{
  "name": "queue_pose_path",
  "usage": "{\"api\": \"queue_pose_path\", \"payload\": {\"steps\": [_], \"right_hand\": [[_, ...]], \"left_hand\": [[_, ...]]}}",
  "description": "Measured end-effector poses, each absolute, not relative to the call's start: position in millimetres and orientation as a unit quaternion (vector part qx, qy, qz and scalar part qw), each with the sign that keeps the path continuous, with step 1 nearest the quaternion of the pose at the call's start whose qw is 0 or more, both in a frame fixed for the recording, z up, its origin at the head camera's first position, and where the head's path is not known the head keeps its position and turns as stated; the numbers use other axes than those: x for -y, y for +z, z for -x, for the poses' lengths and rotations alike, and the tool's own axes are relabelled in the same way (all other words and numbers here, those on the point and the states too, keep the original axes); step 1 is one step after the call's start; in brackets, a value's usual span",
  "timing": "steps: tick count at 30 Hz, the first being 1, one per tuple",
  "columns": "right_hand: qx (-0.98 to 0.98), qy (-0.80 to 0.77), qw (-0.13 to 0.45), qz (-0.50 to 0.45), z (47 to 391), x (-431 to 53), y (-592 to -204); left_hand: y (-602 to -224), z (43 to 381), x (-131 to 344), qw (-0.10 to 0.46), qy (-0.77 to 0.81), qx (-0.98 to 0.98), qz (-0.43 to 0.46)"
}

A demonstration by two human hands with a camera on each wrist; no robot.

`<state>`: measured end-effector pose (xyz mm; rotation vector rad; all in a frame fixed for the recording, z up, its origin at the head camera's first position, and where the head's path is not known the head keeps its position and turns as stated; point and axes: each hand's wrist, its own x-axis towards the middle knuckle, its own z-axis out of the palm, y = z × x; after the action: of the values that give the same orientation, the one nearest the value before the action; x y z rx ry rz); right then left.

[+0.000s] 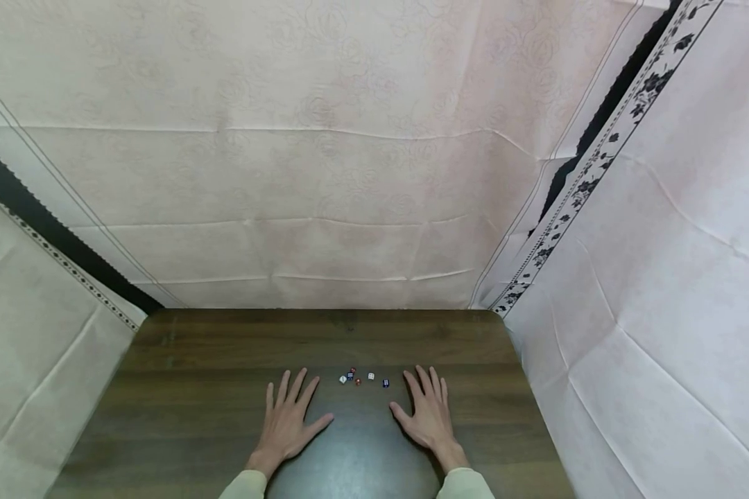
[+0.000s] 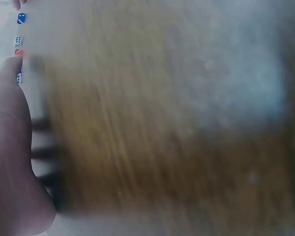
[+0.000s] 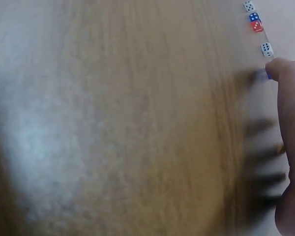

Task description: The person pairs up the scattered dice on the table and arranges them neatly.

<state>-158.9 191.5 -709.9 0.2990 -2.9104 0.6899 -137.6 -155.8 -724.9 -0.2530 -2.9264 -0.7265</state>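
Between my two hands, several small dice lie in a loose row on the wooden table. At the left end, a white die (image 1: 342, 379) sits close to a blue die (image 1: 350, 376) and a red die (image 1: 353, 370). Another red die (image 1: 358, 382) and a second white die (image 1: 371, 376) are nearer the middle. A second blue die (image 1: 385, 382) is at the right end. My left hand (image 1: 287, 423) rests palm down with fingers spread, left of the dice. On the other side, my right hand (image 1: 428, 416) lies the same way, its thumb nearest that blue die. Neither hand touches a die.
The brown wooden table (image 1: 212, 346) reaches back to a pale patterned cloth (image 1: 324, 180). More white cloth (image 1: 674, 291) hangs along the right side, and another sheet (image 1: 31, 333) along the left. A bright reflection shows on the tabletop between the forearms.
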Motion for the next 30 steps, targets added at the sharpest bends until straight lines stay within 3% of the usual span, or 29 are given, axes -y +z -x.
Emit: {"api": "queue_pose_path", "payload": {"steps": [5,15,30], "right_hand": [[0.956,0.259,0.083,-0.112,160.8,-190.1,-704.6],[0.942,0.297,0.103,-0.119,169.2,-184.5,-703.8],[0.913,0.345,0.164,-0.143,181.2,-170.4,-706.4]], "left_hand": [[-719.3,141.3,151.0,0.054,-0.259,0.961,0.081],[-715.1,152.2,136.3,0.112,-0.286,0.945,0.112],[-708.4,167.7,114.8,0.121,-0.325,0.93,0.119]]}}
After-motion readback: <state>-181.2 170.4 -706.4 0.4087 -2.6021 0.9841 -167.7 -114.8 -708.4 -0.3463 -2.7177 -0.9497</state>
